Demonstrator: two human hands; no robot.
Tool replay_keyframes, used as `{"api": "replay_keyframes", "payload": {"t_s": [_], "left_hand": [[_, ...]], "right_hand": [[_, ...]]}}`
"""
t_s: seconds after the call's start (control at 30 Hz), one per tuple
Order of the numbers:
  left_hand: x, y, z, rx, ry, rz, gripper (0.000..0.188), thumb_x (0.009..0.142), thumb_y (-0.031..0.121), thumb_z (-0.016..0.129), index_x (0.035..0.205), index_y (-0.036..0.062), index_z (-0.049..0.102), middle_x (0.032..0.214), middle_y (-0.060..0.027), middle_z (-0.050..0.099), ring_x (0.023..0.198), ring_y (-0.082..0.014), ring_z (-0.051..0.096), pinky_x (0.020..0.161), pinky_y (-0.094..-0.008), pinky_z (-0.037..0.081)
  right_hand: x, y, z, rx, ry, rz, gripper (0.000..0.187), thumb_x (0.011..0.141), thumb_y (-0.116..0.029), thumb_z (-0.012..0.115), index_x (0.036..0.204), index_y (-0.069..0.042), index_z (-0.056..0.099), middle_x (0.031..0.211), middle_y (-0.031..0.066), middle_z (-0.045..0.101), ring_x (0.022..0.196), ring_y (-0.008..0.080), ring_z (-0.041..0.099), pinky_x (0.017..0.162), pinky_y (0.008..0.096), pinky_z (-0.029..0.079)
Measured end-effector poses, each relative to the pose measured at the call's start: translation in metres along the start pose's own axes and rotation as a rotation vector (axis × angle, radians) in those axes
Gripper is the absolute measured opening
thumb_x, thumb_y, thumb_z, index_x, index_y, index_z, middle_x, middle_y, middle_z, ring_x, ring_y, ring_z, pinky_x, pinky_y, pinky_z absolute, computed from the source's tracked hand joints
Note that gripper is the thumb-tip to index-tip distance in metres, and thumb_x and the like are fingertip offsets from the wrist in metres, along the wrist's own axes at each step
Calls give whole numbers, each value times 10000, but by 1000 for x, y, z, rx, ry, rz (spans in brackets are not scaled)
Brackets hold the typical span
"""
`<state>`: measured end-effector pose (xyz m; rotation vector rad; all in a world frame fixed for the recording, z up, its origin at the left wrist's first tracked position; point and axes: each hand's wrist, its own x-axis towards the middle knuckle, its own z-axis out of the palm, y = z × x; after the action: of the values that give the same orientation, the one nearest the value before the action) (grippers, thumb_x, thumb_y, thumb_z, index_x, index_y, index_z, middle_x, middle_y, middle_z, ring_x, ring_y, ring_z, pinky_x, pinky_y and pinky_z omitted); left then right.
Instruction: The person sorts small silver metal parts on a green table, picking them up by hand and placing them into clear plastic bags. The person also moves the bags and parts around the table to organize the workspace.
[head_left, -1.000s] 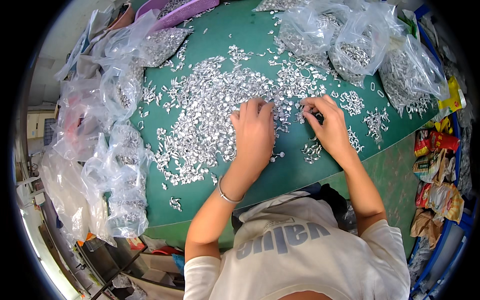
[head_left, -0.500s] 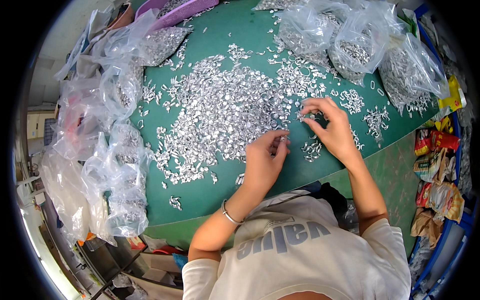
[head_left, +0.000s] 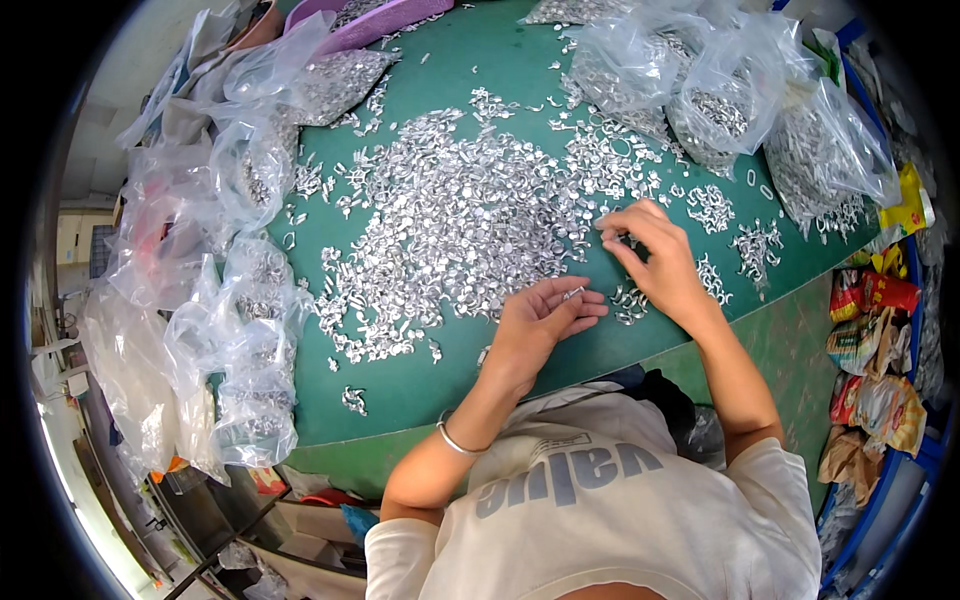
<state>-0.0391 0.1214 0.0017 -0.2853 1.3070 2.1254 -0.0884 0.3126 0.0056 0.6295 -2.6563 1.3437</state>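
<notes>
A broad heap of small silvery metal parts (head_left: 470, 215) covers the middle of the green table. In front of its lower right edge is my left hand (head_left: 540, 318), palm partly upturned, holding a small metal part (head_left: 573, 294) between thumb and fingers. A little farther right, my right hand (head_left: 660, 262) hovers with fingers bent and the thumb close to the fingertips; what they pinch is too small to make out. Under and beside this hand lies a small cluster of metal parts (head_left: 628, 303).
More small piles (head_left: 757, 248) lie at the right. Clear plastic bags of parts (head_left: 830, 150) stand at the back right, others (head_left: 258, 350) line the left edge. A purple basin (head_left: 365, 28) sits at the back left. Coloured packets (head_left: 880, 295) hang beyond the right edge.
My left hand has turned palm upward and spread its fingers, showing the metal part. My right hand has shifted slightly, its fingers drawn closer together. The view has moved a little.
</notes>
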Motion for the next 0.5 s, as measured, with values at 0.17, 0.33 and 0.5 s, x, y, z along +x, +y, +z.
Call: {"api": "replay_keyframes", "payload": {"t_s": [0.17, 0.33, 0.5], "left_hand": [[2, 0, 5, -313, -5, -73, 295, 965, 113, 506, 1186, -79, 535, 1060, -163, 630, 976, -218, 627, 883, -326, 522], [4, -17, -9, -245, -86, -108, 256, 955, 90, 516, 1149, -68, 570, 969, -100, 633, 846, -158, 605, 774, -278, 518], [-3, -9, 1, -225, -34, -88, 224, 945, 77, 534, 1119, -54, 587, 945, -82, 630, 839, -146, 597, 765, -268, 511]], "right_hand": [[-7, -22, -1, 303, -153, 119, 273, 724, 41, 698, 982, -31, 650, 840, 58, 665, 783, 173, 618, 710, 315, 489], [0, 6, 19, -5, 103, 45, 306, 719, 20, 707, 1009, -40, 628, 853, 38, 653, 756, 178, 574, 636, 308, 441], [-1, 0, 17, 222, 28, 226, 263, 776, 9, 688, 1025, -46, 623, 882, 18, 657, 761, 106, 581, 601, 259, 415]]}}
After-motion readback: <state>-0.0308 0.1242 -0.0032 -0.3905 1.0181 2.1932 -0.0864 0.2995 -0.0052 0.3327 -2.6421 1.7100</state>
